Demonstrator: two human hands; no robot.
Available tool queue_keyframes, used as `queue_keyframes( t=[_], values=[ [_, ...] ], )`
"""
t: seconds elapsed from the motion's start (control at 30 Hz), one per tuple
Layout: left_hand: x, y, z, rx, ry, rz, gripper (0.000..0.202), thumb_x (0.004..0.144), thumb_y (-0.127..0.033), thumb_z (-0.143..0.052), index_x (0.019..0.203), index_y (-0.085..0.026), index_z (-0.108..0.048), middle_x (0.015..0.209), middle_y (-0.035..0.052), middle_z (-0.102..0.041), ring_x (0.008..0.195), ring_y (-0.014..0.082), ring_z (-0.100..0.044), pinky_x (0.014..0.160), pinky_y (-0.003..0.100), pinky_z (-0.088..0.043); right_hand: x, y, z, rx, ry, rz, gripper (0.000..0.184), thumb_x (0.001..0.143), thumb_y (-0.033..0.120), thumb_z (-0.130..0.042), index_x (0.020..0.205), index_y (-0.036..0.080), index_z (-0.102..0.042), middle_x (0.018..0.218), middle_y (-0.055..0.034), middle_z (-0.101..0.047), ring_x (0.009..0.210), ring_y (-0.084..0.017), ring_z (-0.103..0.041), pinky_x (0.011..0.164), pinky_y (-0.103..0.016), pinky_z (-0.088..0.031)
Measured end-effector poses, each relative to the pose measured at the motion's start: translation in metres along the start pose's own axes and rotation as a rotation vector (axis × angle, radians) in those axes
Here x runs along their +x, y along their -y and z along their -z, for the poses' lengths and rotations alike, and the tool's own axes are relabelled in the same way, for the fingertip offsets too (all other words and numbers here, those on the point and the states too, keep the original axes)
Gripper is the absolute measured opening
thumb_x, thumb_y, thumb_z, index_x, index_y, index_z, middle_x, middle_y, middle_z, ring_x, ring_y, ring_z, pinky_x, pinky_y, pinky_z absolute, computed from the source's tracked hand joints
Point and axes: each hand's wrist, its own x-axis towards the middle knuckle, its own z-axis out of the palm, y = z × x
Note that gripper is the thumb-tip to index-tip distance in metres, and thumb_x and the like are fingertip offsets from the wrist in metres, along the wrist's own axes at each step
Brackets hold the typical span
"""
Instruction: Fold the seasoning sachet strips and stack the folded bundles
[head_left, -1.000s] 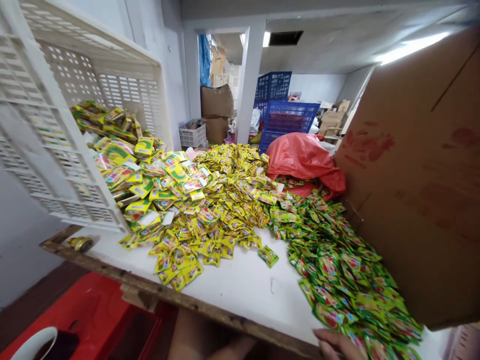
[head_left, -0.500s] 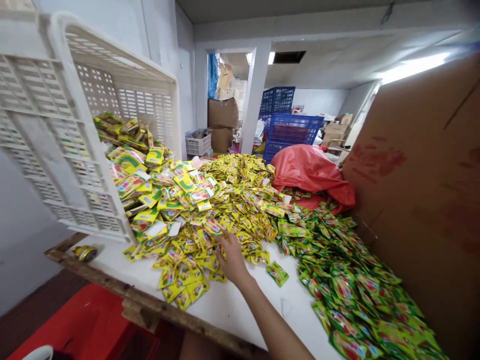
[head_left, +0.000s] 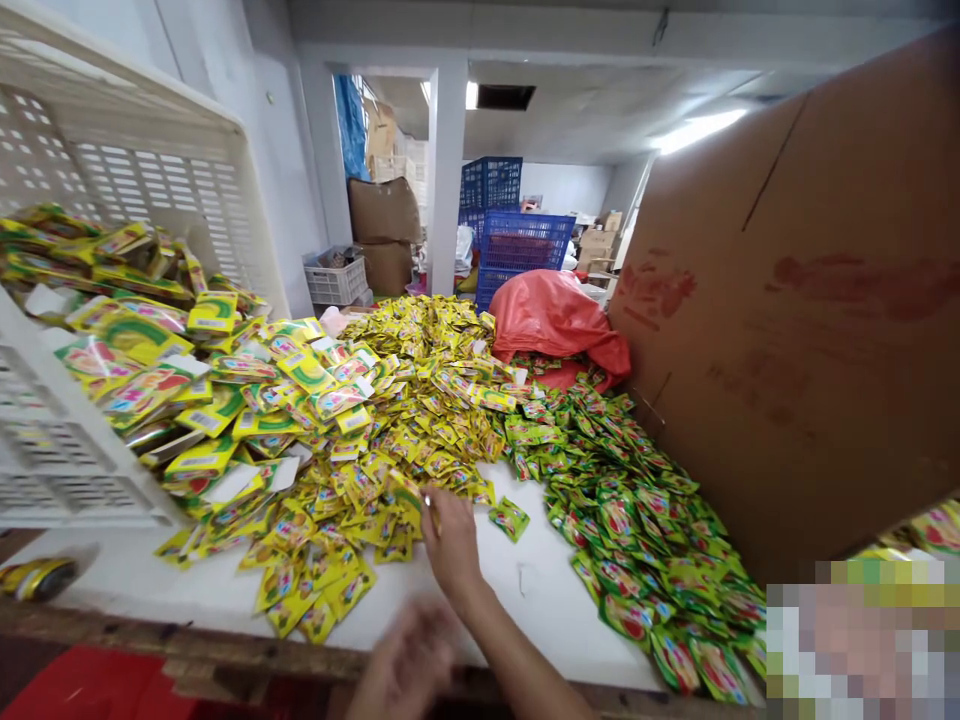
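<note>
My right hand (head_left: 452, 545) is over the front of a pile of small yellow sachets (head_left: 420, 420), its fingers closed on a flat yellow carton (head_left: 405, 492) with a green curve. Low at the table's front edge is my left hand (head_left: 420, 645), smeared by motion, so its fingers are unclear. Yellow cartons (head_left: 217, 410), several with white flaps raised, spill from a white plastic crate (head_left: 247, 200) lying on its side at left. Green sachets (head_left: 637, 540) form a heap on the right. A single green sachet (head_left: 510, 519) lies on the white tabletop (head_left: 540, 600) beside my right hand.
A big brown cardboard box (head_left: 787, 320) walls off the right side. Behind the green heap is a red plastic sack (head_left: 559, 310), with blue crates (head_left: 525, 240) farther back. A yellow-and-black roundish object (head_left: 41, 578) lies front left. The lower right corner is pixelated.
The view has swung to the right, so the scene sits farther left. My right hand has closed on the yellow carton, and my left hand has come into view from below.
</note>
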Motion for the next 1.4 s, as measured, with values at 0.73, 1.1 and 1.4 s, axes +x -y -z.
queue_keyframes(
  t=[0.73, 1.1, 1.4],
  values=[
    [0.054, -0.009, -0.010, -0.299, -0.248, -0.072, 0.042, 0.052, -0.037, -0.078, 0.084, -0.014, -0.063, 0.075, 0.0050, -0.068, 0.072, 0.0196, -0.064, 0.066, 0.027, -0.051, 0.034, -0.113, 0.044, -0.093, 0.094, -0.273, 0.032, 0.059, 0.014, -0.065, 0.091, 0.016, -0.062, 0.088, -0.0067, -0.063, 0.090, -0.025, -0.052, 0.080, -0.033, -0.035],
    [0.054, -0.009, -0.008, -0.244, -0.157, -0.033, 0.039, 0.057, -0.037, -0.075, 0.086, -0.012, -0.065, 0.078, 0.0070, -0.068, 0.077, 0.0207, -0.064, 0.066, 0.026, -0.050, 0.014, -0.140, 0.125, 0.169, 0.103, -0.342, 0.027, 0.068, 0.042, -0.058, 0.066, 0.015, -0.055, 0.059, 0.0006, -0.055, 0.054, -0.012, -0.049, 0.051, -0.022, -0.037],
    [0.051, -0.012, -0.012, -0.191, -0.146, -0.088, 0.043, 0.055, -0.041, -0.075, 0.086, -0.013, -0.065, 0.074, 0.0063, -0.067, 0.070, 0.0196, -0.062, 0.061, 0.027, -0.048, 0.008, -0.142, 0.100, 0.133, 0.213, -0.405, 0.021, 0.063, 0.034, -0.065, 0.068, 0.014, -0.061, 0.057, 0.0012, -0.057, 0.054, -0.013, -0.053, 0.052, -0.023, -0.039]
  ],
)
